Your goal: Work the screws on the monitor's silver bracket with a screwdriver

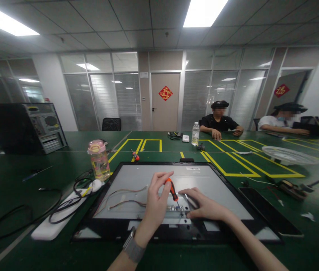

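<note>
A monitor panel (213, 184) lies flat on the table, its grey back facing up. My left hand (157, 197), with a watch at the wrist, is closed on the orange and black handle of a screwdriver (173, 191). The screwdriver's shaft points down at a small circuit board (175, 208) near the panel's lower middle. My right hand (206, 205) has its thumb and fingers about the right end of a metal bracket (187, 201) by that board. Thin wires (125, 202) run left from the board across the panel.
Left of the panel are a pink-lidded bottle (99, 162), a white power strip (59, 216) with black cables, and a computer case (24, 126). A red screwdriver (135, 156) lies behind. To the right are a dark flat panel (269, 210) and a tool (297, 188). Two people sit opposite.
</note>
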A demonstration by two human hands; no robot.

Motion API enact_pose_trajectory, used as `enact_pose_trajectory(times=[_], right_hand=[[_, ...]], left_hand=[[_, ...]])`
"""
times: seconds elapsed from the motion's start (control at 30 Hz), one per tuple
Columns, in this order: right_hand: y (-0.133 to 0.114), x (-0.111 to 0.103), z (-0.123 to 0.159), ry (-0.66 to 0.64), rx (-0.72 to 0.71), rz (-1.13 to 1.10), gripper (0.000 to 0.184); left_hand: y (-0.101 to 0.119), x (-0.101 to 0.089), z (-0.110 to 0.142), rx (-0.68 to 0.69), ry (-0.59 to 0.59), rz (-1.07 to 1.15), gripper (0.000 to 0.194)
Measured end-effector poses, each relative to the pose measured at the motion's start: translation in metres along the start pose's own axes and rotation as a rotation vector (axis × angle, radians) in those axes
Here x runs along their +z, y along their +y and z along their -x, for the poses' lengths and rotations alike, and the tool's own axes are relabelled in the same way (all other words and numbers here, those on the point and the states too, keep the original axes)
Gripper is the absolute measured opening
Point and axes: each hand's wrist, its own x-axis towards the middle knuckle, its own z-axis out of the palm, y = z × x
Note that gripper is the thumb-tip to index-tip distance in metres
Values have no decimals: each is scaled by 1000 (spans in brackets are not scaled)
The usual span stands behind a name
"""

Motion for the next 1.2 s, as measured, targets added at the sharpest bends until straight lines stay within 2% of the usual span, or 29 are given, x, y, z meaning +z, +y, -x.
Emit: enact_pose_trajectory(times=[0.1, 0.3, 0.53, 0.7, 0.9, 1.07, 1.2], right_hand=[[0, 0, 0, 3, -11, 0, 74], [-2, 0, 1, 4, 10, 10, 73], [1, 0, 0, 2, -7, 7, 75], [-2, 0, 1, 4, 13, 16, 74], [-3, 0, 1, 2, 1, 18, 74], [2, 1, 0, 10, -8, 11, 74], [1, 1, 0, 10, -6, -2, 74]], left_hand=[[2, 0, 0, -7, -34, 36, 29], [-3, 1, 1, 0, 45, -24, 16], [-1, 0, 1, -38, -93, 108, 31], [-2, 2, 1, 31, -18, 13, 18], [-4, 1, 2, -106, -30, 143, 28], [-3, 2, 0, 4, 17, 22, 15], [-1, 2, -1, -20, -26, 67, 24]])
